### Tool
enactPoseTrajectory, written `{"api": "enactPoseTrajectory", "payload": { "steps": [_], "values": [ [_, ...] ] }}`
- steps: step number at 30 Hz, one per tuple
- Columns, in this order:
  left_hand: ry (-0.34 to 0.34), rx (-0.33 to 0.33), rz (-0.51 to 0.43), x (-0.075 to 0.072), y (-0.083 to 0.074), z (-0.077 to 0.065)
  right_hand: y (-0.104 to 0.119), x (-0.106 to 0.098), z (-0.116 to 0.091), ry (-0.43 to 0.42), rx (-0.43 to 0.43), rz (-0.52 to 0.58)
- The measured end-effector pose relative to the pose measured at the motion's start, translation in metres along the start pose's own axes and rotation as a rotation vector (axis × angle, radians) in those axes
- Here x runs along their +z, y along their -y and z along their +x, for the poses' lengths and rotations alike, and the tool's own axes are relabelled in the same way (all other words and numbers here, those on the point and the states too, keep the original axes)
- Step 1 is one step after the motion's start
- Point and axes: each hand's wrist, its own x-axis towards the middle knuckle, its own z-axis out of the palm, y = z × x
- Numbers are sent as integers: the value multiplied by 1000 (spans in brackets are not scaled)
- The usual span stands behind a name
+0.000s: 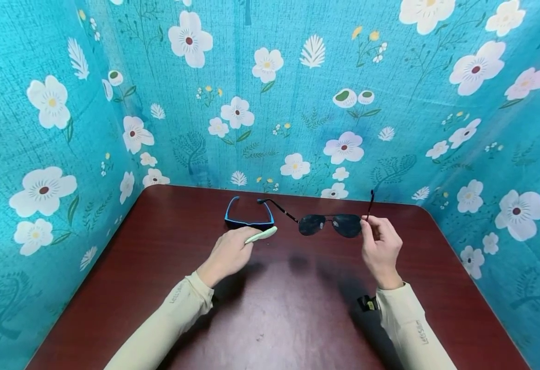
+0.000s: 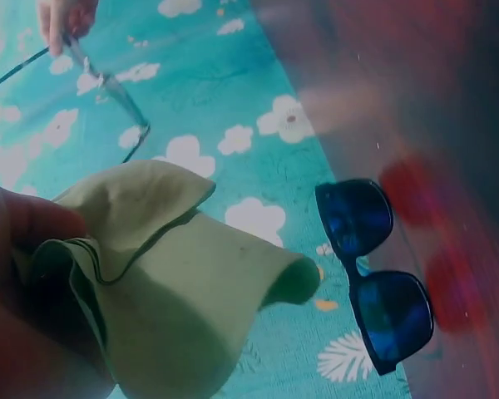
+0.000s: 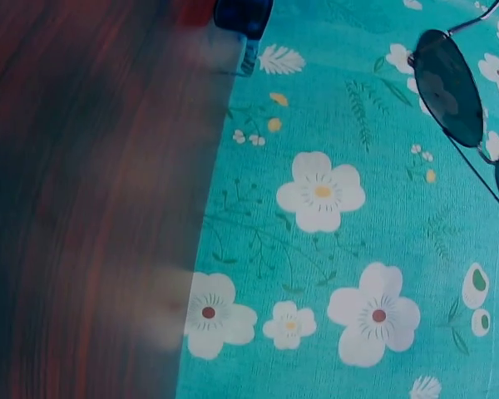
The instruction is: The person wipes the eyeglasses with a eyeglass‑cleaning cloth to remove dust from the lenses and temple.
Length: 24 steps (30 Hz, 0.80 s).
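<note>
My right hand (image 1: 382,246) pinches a pair of dark aviator sunglasses (image 1: 311,225) near the right hinge, holding them up over the table with both temples spread. In the right wrist view the lenses of these aviator sunglasses (image 3: 451,87) show at the upper right, while the hand itself is out of that view. A pale green cloth (image 2: 183,283) is gripped in my left hand (image 1: 227,254), folded and hanging from the fingers. Just beyond the left hand, blue-and-black sunglasses (image 1: 250,224) stand on the table with temples unfolded, their dark lenses facing me.
The dark red-brown table (image 1: 270,308) reaches back to a turquoise floral cloth (image 1: 270,103) hung as a wall around the back and sides. A small black device (image 1: 367,303) sits at the right wrist.
</note>
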Motion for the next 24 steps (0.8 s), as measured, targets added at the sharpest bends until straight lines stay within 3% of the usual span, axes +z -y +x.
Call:
{"api": "enactPoseTrajectory", "payload": {
  "steps": [6, 11, 20, 24],
  "values": [
    [25, -25, 0, -5, 7, -1, -10, -12, 3, 141, 101, -81],
    [55, -49, 2, -9, 9, -1, -18, -22, 6, 203, 136, -186],
    [14, -107, -8, -22, 12, 0, -38, -41, 10, 216, 64, -367],
    [-13, -165, -45, -27, 13, 1, -50, -51, 11, 242, 25, -440]
  ]
}}
